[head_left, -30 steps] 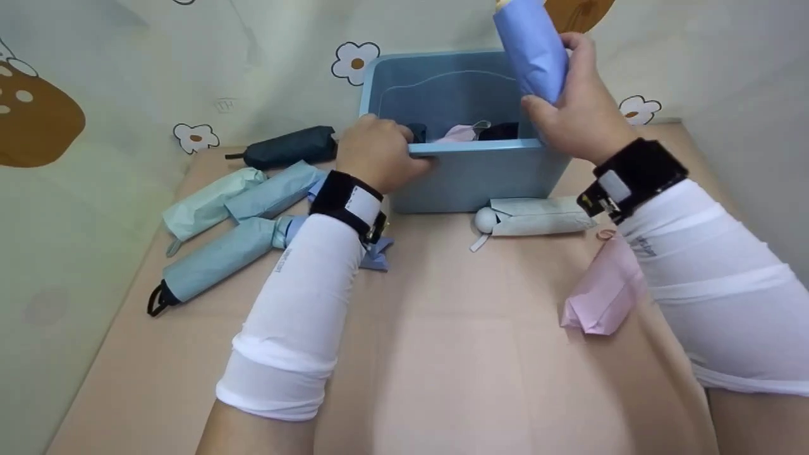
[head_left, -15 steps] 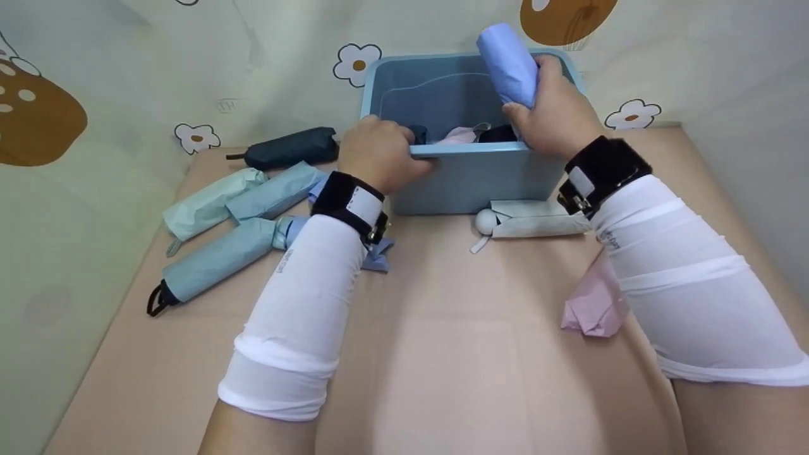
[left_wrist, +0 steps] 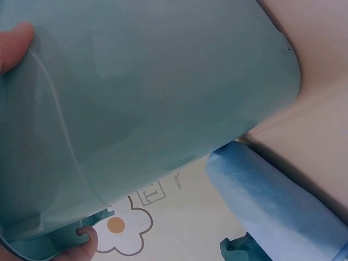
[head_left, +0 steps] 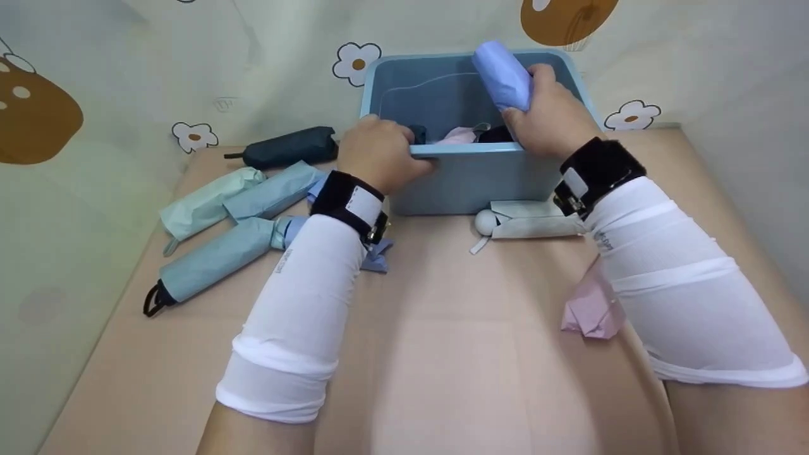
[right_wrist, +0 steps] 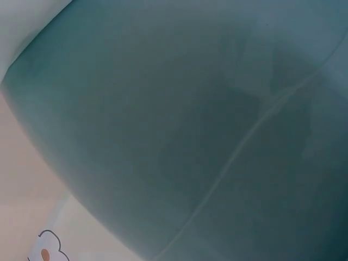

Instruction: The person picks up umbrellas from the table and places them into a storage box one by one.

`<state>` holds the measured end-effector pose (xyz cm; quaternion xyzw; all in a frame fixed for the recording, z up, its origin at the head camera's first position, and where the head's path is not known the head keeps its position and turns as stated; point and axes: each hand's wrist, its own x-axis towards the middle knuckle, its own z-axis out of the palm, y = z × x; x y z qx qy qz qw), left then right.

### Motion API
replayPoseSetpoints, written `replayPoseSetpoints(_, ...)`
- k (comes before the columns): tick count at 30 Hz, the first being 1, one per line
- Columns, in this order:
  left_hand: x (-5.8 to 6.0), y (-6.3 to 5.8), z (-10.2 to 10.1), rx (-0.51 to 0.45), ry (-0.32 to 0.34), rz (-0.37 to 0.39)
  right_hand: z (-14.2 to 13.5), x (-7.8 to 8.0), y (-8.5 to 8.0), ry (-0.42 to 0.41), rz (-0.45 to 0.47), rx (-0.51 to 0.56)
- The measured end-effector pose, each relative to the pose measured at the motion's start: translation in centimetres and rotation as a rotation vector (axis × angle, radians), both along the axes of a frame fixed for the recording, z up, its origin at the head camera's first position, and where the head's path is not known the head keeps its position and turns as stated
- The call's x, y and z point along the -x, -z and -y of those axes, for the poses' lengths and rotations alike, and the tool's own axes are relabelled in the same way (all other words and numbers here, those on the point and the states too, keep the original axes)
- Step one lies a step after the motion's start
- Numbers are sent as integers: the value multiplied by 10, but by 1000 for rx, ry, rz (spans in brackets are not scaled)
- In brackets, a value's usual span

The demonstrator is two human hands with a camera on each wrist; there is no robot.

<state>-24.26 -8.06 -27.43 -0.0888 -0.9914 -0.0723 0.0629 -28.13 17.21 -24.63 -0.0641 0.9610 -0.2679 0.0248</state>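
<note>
My right hand (head_left: pixel 555 120) grips a folded periwinkle-blue umbrella (head_left: pixel 502 77), which slants over the opening of a blue-grey plastic bin (head_left: pixel 477 183). The hand itself is at the bin's right side, over the front rim. At the front left corner my left hand (head_left: pixel 381 155) holds the rim; in the left wrist view its thumb (left_wrist: pixel 15 46) lies against the bin's outer wall. Inside the bin, a pink umbrella (head_left: pixel 458 135) and dark items (head_left: pixel 497 134) show above the front rim, mostly hidden. The right wrist view holds mainly the bin wall (right_wrist: pixel 179 125).
Left of the bin lie a dark umbrella (head_left: pixel 291 148), a mint one (head_left: pixel 212 201), a light-blue one (head_left: pixel 275 191) and a teal-grey one (head_left: pixel 218 259). A pale umbrella (head_left: pixel 537 221) rests before the bin, and a pink one (head_left: pixel 593 309) is partly under the right forearm.
My right hand has moved left and down, bringing the blue umbrella from above the bin's right edge to over its opening. The left hand stays on the rim.
</note>
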Motion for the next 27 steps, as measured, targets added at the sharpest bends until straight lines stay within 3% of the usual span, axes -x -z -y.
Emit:
replayPoseSetpoints(17,1,-2,0,9,8,-3,0,6,-5,0,116,-91)
replayPoseSetpoints(27,1,-1,0,-9,3,17,0,11,-5,-22,139,-140)
